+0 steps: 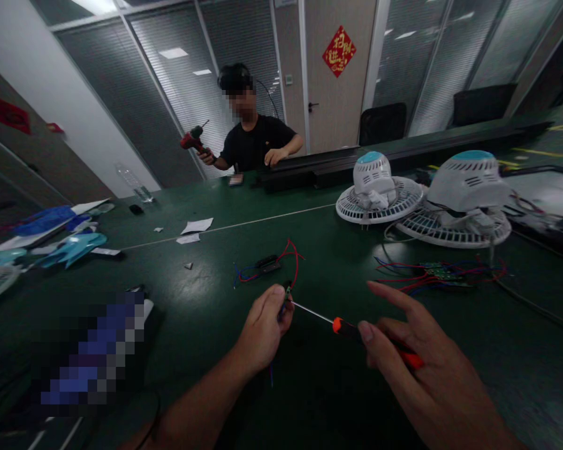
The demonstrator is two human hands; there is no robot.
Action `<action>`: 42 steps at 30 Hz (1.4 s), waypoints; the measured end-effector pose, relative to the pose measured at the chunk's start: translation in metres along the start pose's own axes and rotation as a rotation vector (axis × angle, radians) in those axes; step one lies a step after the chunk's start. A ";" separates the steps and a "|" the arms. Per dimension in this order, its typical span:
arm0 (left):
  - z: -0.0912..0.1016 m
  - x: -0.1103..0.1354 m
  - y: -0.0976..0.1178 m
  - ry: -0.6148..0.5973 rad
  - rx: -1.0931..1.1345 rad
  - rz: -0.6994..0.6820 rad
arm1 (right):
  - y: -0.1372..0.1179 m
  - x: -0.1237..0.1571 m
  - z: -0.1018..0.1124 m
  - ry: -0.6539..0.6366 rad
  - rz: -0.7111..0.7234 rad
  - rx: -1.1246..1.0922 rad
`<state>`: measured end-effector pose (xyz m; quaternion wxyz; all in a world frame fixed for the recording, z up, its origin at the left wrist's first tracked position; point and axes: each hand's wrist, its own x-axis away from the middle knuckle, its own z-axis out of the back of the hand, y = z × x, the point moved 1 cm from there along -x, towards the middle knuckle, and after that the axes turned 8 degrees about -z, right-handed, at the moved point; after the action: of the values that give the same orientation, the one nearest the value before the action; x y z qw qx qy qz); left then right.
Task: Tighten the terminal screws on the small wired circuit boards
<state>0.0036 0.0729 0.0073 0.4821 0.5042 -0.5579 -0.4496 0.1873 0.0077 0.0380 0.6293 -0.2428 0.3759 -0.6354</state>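
My left hand (263,328) is closed in a pinch on a small dark part (287,294) with thin wires hanging from it. My right hand (422,369) grips a screwdriver (351,328) with an orange and black handle; its index finger sticks out. The metal shaft points left and its tip meets the small part at my left fingertips. Just beyond my hands, a small black part with red and blue wires (267,265) lies on the green table (206,312).
Two white fan assemblies (380,187) (469,200) lie at the right, with a circuit board and coloured wires (438,274) in front. Blue plastic parts (72,247) and paper scraps lie at the left. Across the table a person holds a red power drill (192,139).
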 end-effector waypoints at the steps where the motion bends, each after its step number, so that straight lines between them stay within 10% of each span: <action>1: 0.000 0.000 0.000 0.010 0.000 0.003 | 0.001 -0.001 0.000 -0.007 -0.005 0.009; 20: 0.001 -0.001 -0.004 0.013 0.022 -0.004 | 0.005 -0.002 -0.002 -0.104 -0.151 -0.081; 42: 0.003 -0.002 -0.006 0.028 0.026 -0.001 | 0.004 -0.001 -0.001 0.001 -0.003 0.033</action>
<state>0.0012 0.0742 0.0013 0.4831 0.5170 -0.5567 -0.4353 0.1891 0.0093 0.0350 0.6321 -0.2327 0.3650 -0.6427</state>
